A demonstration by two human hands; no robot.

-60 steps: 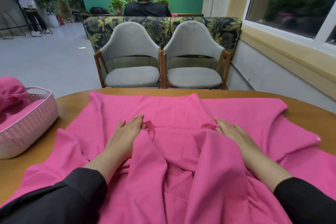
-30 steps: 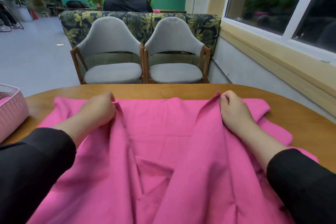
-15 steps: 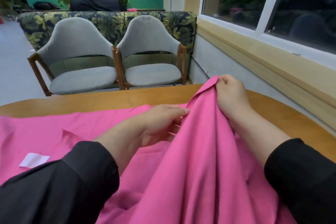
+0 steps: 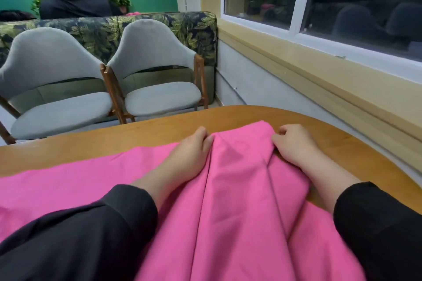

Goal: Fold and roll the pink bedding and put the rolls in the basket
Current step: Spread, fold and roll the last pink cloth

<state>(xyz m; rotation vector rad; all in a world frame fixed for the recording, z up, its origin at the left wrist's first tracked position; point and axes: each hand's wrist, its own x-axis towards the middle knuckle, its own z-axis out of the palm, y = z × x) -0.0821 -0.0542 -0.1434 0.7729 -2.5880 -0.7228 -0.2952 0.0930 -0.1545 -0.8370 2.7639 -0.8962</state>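
Left hand (image 4: pixel 191 155), right hand (image 4: pixel 294 143): both I keep pinching bright pink cotton bedding (image 4: pixel 239 189), ridge between them, long axis toward me.

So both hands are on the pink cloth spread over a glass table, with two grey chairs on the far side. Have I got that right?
Not quite: the table is wooden, not glass, as the head view shows by its brown grain. The rest holds: the left hand and right hand are on the pink cloth, with two grey chairs on the far side.
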